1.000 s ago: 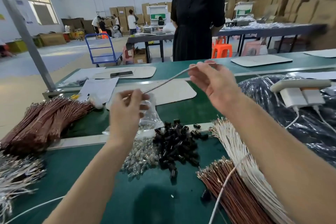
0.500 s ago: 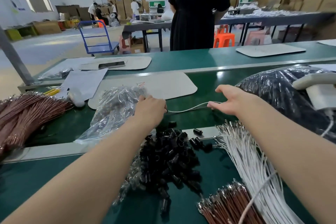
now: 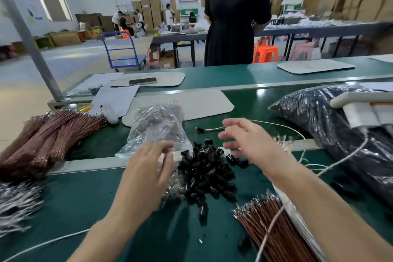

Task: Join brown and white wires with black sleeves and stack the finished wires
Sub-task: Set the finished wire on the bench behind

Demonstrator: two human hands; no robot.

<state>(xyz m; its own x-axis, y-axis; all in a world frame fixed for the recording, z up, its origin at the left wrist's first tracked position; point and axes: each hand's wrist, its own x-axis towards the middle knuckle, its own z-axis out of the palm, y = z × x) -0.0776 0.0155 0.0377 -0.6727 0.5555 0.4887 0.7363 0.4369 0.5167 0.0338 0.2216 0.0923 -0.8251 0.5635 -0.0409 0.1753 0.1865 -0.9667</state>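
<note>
Right, my left hand (image 3: 148,168) and right hand (image 3: 244,140) hover empty, fingers spread, flanking the black sleeves (image 3: 208,174), heaped centrally, presumably for reach; one sleeved wire (image 3: 212,128) lies on the surface (image 3: 85,198) just beyond.

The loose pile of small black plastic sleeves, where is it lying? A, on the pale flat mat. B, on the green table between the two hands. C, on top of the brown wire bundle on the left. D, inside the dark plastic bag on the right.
B: the loose pile of small black plastic sleeves lies on the green table, between the left hand and the right hand.
</note>
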